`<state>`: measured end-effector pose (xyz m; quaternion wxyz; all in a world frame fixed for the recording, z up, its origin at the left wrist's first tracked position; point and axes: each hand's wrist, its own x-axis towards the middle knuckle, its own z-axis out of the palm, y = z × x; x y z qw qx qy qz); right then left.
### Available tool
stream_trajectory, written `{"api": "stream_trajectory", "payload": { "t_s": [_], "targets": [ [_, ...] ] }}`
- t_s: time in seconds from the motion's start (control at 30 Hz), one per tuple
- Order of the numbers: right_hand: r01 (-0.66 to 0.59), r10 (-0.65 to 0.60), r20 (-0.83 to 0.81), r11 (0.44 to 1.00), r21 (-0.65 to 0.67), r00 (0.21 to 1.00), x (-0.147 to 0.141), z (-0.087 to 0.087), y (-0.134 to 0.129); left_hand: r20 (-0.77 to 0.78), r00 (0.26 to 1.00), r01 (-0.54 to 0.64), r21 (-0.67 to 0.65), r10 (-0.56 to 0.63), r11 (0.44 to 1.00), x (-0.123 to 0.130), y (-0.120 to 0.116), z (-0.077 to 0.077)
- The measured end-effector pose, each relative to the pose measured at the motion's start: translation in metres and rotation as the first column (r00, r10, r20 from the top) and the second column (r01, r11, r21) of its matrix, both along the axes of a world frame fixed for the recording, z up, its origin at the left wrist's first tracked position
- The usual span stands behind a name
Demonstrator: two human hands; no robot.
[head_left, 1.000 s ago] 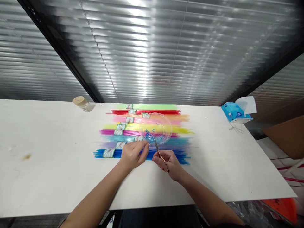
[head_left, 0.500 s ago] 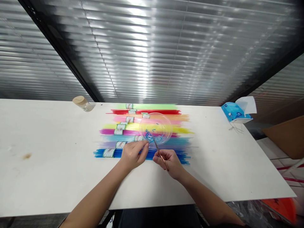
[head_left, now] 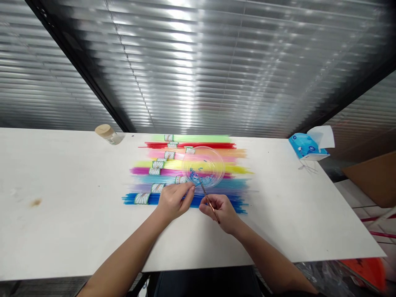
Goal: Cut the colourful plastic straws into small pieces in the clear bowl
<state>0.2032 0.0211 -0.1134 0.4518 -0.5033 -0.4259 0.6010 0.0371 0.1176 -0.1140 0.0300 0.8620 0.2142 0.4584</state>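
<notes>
Right now, the left hand [head_left: 173,201] has thumb and forefinger pinched narrow by the near rim of the clear bowl [head_left: 223,167], with a sliver of blue straw [head_left: 197,184] showing at the tips. Over on the other side, the right hand [head_left: 222,211] has its fingers curled around the scissors [head_left: 208,202], blades aimed up and over the bowl, just beside those pinched tips. How far the blades part is too small to tell. And inside the bowl, blue bits [head_left: 193,175] gather mostly toward the near side! The bowl sits across the bundles [head_left: 238,168], which lie in rows from green at the back to dark blue nearest the person. Back left on the table [head_left: 77,206], a jar [head_left: 107,134]; far right, a tissue box [head_left: 305,146].
</notes>
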Motion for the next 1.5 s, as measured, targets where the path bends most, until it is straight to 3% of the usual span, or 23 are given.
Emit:
{"api": "stream_trajectory", "payload": {
  "t_s": [1.5],
  "targets": [
    [-0.076, 0.076, 0.043, 0.997, -0.003, 0.996, 0.0082, 0.0036, 0.0001, -0.039, 0.999, 0.012, 0.036, -0.011, 0.999, 0.0008, -0.0009, -0.0004]
  ]
}}
